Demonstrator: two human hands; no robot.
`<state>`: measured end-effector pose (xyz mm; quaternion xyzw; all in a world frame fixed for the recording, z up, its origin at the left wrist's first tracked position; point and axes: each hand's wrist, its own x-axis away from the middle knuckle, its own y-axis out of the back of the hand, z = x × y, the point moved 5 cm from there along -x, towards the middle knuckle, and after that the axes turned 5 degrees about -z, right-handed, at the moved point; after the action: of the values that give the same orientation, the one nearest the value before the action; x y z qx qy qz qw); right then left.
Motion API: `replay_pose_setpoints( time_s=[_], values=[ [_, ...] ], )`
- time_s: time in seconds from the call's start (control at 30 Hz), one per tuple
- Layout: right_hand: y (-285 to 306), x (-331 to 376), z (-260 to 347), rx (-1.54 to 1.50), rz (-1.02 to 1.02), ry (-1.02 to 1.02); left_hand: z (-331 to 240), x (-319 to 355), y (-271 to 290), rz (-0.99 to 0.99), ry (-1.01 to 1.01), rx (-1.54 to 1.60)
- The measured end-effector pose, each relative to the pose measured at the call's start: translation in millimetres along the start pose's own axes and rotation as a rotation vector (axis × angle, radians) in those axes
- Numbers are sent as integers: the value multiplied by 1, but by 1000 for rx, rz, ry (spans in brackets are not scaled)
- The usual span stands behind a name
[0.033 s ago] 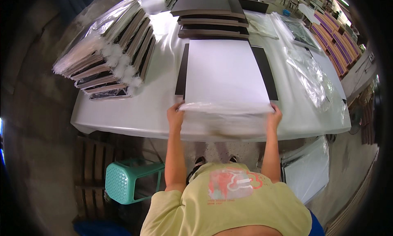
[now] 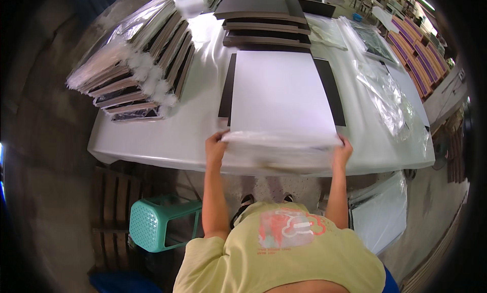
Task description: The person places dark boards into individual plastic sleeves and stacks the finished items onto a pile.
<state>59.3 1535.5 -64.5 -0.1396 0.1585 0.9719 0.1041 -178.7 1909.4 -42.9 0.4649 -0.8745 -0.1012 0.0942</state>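
Note:
A white rectangular sheet (image 2: 281, 90) lies on a larger dark panel (image 2: 328, 82), whose sides show to its left and right. Along the sheet's near edge runs a clear plastic bag (image 2: 284, 139), its loose part smeared by motion toward the table's front edge. My left hand (image 2: 216, 145) is closed on the bag's left corner. At the right corner, my right hand (image 2: 343, 150) pinches the plastic in the same way. Whether the fingers also grip the sheet is hidden.
Plastic-wrapped panels (image 2: 137, 64) are stacked at the table's left. Dark panels (image 2: 261, 13) are piled behind the sheet. Loose clear plastic (image 2: 383, 97) lies at the right of the white-covered table (image 2: 152, 140). A green stool (image 2: 162, 224) and a wrapped white panel (image 2: 380, 214) stand below.
Both hands have come very slightly nearer with the plastic edge, the right one a touch more to the right. The view has shifted a little.

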Motion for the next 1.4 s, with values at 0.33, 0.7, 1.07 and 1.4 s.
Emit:
replay_pose_setpoints(
  time_s=[0.33,0.7,1.07,1.4],
  values=[
    [96,121,-87,-683,359,-675,107,107,55,306,220,242],
    [63,56,-46,97,1166,-433,48,57,41,413,-45,-387],
    [62,46,-51,46,674,-314,34,66,5,486,-183,-392],
    [45,25,-28,-117,420,-284,24,18,-1,460,-177,-541]
  ],
)
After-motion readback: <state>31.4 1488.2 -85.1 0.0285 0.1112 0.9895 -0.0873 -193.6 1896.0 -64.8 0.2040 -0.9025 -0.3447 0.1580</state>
